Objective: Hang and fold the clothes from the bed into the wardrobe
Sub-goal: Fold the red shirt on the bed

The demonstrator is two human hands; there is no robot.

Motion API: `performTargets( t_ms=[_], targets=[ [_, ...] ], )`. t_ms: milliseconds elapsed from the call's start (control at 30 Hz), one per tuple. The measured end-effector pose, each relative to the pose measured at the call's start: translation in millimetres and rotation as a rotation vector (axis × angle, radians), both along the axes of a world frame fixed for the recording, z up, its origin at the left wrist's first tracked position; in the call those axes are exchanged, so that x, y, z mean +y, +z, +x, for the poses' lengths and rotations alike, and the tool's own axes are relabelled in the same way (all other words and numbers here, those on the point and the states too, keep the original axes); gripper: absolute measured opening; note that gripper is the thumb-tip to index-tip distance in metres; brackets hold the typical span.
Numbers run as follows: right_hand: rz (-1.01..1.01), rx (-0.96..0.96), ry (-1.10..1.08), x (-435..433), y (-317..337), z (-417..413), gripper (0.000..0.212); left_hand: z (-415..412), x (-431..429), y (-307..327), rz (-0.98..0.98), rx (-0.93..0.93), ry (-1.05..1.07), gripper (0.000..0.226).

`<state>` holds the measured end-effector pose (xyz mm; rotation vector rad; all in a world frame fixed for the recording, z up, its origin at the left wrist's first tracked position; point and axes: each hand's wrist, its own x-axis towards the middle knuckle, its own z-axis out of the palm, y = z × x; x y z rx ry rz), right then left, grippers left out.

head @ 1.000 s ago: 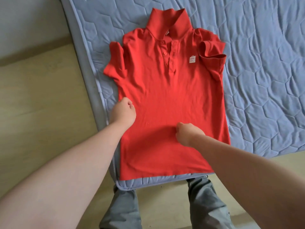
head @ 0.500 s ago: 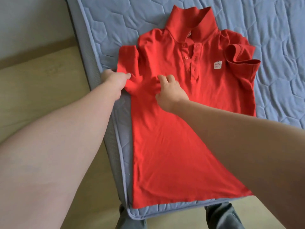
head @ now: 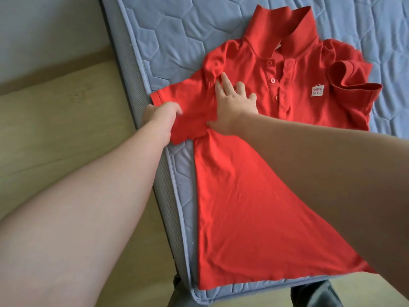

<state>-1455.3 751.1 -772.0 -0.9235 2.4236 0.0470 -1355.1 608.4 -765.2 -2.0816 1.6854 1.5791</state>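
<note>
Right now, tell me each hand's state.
Left hand: grips the sleeve.
Right hand: open, pressing flat on the shirt.

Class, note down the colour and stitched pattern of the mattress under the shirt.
Light blue mattress, quilted in hexagons; head view.

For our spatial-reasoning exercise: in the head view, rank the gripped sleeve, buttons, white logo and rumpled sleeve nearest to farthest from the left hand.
1. Gripped sleeve, in the left hand, mattress edge.
2. Buttons, shirt centre.
3. White logo, chest.
4. Rumpled sleeve, far side.
</note>
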Motion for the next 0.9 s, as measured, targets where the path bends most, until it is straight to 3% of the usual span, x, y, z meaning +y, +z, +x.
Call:
performTargets(
  t_ms=[33,100,167,267,400,500,633,767,833,900],
  targets=[
    [0.004,0.001,-0.005,-1.7,-0.8,0.9,0.119,0.0,-2.8,-3.2,0.051,0.053,0.029,0.051],
    [0.006,-0.009,-0.030,-4.3,-1.3,2.8,0.121,2.7,-8.3,-10.5,0.070,0.113,0.044,0.034],
    [-0.015,-0.019,-0.049,-5.2,-1.0,6.7,0.122,7.4,-11.6,-15.8,-0.099,0.062,-0.007,0.019],
    [-0.123,-0.006,-0.055,-3.5,0.4,15.4,0.111,15.0,-5.4,-18.5,-0.311,-0.078,-0.144,0.028],
    [-0.093,-0.041,-0.008,-2.4,-6.5,21.3,0.090,14.6,1.0,-20.3,-0.356,-0.151,-0.217,0.033],
    [0.048,-0.015,0.034,-7.5,-13.1,16.7,0.091,13.2,8.4,-12.0,-0.479,-0.086,-0.303,0.033],
    [0.029,-0.058,-0.015,-8.7,-12.0,6.0,0.093,19.1,41.4,8.1,-0.697,0.095,-0.506,0.031],
    [-0.392,-0.288,-0.386,3.8,-8.4,-12.9,0.046,24.7,81.0,23.6,-0.713,0.309,-0.773,0.035],
    [-0.611,-0.443,-0.698,8.5,-1.8,-23.8,0.032,24.4,98.4,21.4,-0.673,0.309,-0.916,0.045],
    [-0.682,-0.473,-0.944,15.5,4.8,-34.2,0.028,22.5,113.7,16.1,-0.661,0.217,-1.031,0.048]
  ],
)
